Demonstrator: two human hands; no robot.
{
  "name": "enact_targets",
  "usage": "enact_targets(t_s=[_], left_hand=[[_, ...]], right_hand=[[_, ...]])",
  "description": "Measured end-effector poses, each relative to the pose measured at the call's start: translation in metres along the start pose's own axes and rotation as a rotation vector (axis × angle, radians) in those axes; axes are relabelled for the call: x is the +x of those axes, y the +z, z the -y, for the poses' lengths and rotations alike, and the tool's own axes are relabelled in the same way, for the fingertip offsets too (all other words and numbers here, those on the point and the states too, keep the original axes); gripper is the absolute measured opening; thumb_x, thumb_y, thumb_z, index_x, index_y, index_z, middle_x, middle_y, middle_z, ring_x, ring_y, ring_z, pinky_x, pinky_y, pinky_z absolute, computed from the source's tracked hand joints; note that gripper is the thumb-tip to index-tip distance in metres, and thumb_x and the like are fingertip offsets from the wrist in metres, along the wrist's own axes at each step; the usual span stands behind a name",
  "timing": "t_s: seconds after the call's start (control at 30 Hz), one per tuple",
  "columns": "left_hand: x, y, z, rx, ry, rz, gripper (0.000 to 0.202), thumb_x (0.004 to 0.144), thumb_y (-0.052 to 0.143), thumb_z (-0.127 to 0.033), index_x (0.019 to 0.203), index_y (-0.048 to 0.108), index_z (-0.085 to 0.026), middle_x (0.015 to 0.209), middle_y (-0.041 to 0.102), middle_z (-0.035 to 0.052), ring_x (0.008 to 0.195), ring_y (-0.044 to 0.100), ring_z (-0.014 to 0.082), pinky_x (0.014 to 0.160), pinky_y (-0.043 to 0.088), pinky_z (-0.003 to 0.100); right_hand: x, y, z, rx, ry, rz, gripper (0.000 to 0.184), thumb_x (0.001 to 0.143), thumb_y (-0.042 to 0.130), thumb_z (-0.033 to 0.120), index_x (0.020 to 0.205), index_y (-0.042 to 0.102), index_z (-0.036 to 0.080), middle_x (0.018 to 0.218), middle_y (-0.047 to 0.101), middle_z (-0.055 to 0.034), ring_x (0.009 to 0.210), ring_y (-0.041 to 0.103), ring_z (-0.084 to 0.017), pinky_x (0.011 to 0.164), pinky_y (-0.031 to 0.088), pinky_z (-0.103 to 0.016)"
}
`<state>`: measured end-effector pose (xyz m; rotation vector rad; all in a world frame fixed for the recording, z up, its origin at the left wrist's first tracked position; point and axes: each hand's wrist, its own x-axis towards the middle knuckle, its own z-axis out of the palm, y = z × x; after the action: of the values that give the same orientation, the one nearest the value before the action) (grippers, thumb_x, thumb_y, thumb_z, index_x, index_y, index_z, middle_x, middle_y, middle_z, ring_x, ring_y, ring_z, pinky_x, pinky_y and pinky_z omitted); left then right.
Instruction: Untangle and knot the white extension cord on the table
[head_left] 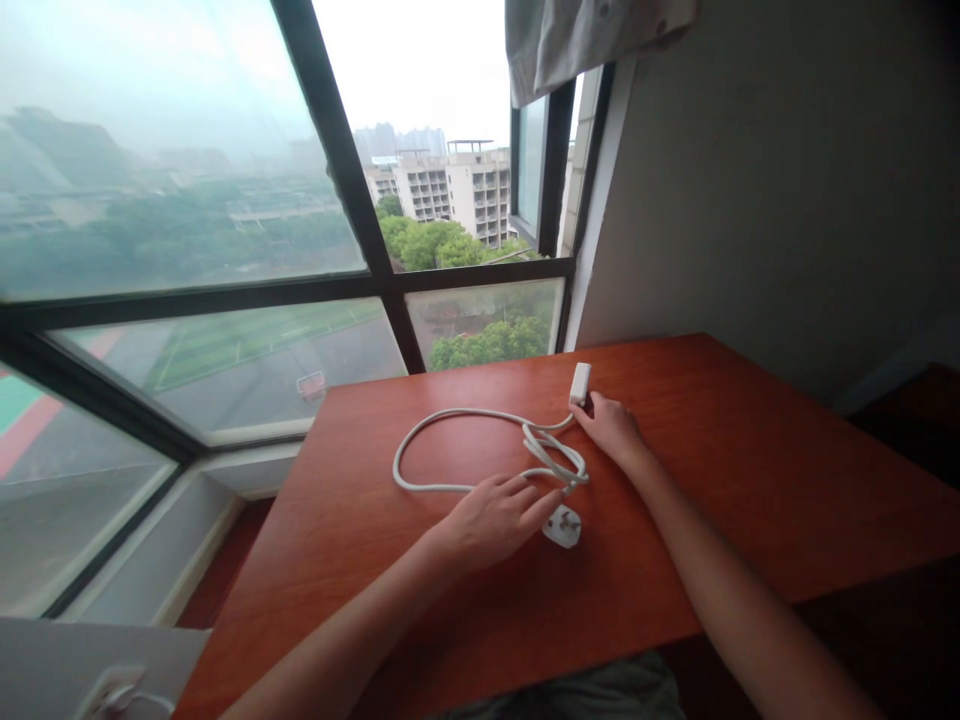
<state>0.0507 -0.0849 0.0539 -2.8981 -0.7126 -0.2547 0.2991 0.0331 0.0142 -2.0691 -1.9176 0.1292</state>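
A white power cord (442, 412) lies in loose loops on a reddish-brown wooden table (360, 560). My right hand (611, 425) is closed at the far end, its fingers gripping the lower part of a white block (580, 383) that stands tilted at the cord's end. Nearer to me, my left hand (499, 520) rests over the cord, its thumb and fingers closed around it beside the plug. The white plug (562, 526) lies with its metal pins facing up. My left fingers partly hide where cord and plug meet.
Dark-framed windows (382, 285) run along the left and far sides of the table. A grey wall (750, 200) rises at the right, and a curtain (577, 40) hangs above. A wall outlet with a white plug (124, 695) shows at lower left.
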Motion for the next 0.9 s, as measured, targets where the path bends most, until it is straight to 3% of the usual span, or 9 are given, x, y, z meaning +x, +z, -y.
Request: enact_targets(t_s=[0.07,0.23,0.4,0.63,0.77,0.9], left_hand=[[-0.001,-0.001,-0.001,0.003,-0.014,0.004,0.038,0.099,0.037,-0.019,0.137,0.042,-0.016,0.115,0.065,0.0118,0.113,0.057,0.0212,0.083,0.045,0.031],[-0.006,-0.007,-0.001,0.052,-0.005,0.026,0.037,0.098,0.039,-0.019,0.136,0.043,-0.018,0.108,0.065,0.0105,0.099,0.061,0.0201,0.079,0.044,0.031],[-0.012,-0.009,0.004,0.101,0.034,-0.018,0.037,0.097,0.043,-0.021,0.134,0.044,-0.02,0.107,0.063,0.0096,0.098,0.059,0.0197,0.077,0.045,0.031],[-0.018,-0.007,0.011,0.124,0.048,-0.056,0.037,0.097,0.046,-0.021,0.133,0.045,-0.023,0.108,0.062,0.0091,0.098,0.059,0.0188,0.076,0.045,0.03],[-0.021,-0.007,0.013,0.129,0.035,-0.065,0.037,0.096,0.047,-0.021,0.134,0.045,-0.024,0.107,0.062,0.009,0.097,0.06,0.0188,0.075,0.045,0.03],[-0.023,-0.006,0.015,0.123,-0.004,-0.064,0.038,0.095,0.049,-0.021,0.133,0.046,-0.023,0.105,0.063,0.0088,0.093,0.06,0.0189,0.073,0.046,0.029]], right_hand=[[0.0,-0.001,-0.004,0.023,-0.018,0.026,0.036,0.09,0.051,0.05,0.094,0.065,0.017,0.091,0.073,-0.0146,0.084,0.068,-0.026,0.065,0.04,-0.029],[-0.002,-0.007,-0.01,0.065,-0.046,0.089,0.033,0.089,0.054,0.046,0.093,0.069,0.017,0.092,0.073,-0.0134,0.087,0.069,-0.026,0.068,0.042,-0.028],[-0.019,-0.011,-0.014,0.072,-0.097,0.182,0.029,0.088,0.055,0.04,0.095,0.069,0.016,0.09,0.073,-0.0115,0.083,0.068,-0.024,0.068,0.041,-0.028],[-0.056,-0.022,-0.015,0.181,-0.207,0.229,0.024,0.087,0.053,0.036,0.094,0.068,0.018,0.084,0.071,-0.0062,0.076,0.064,-0.02,0.066,0.041,-0.027],[-0.09,-0.043,0.003,0.258,-0.248,0.205,0.027,0.09,0.048,0.037,0.084,0.068,0.02,0.087,0.072,-0.0062,0.079,0.065,-0.021,0.069,0.041,-0.028],[-0.136,-0.054,0.027,0.235,-0.306,0.287,0.036,0.091,0.048,0.045,0.073,0.068,0.022,0.077,0.07,-0.0062,0.072,0.064,-0.02,0.065,0.04,-0.028]])
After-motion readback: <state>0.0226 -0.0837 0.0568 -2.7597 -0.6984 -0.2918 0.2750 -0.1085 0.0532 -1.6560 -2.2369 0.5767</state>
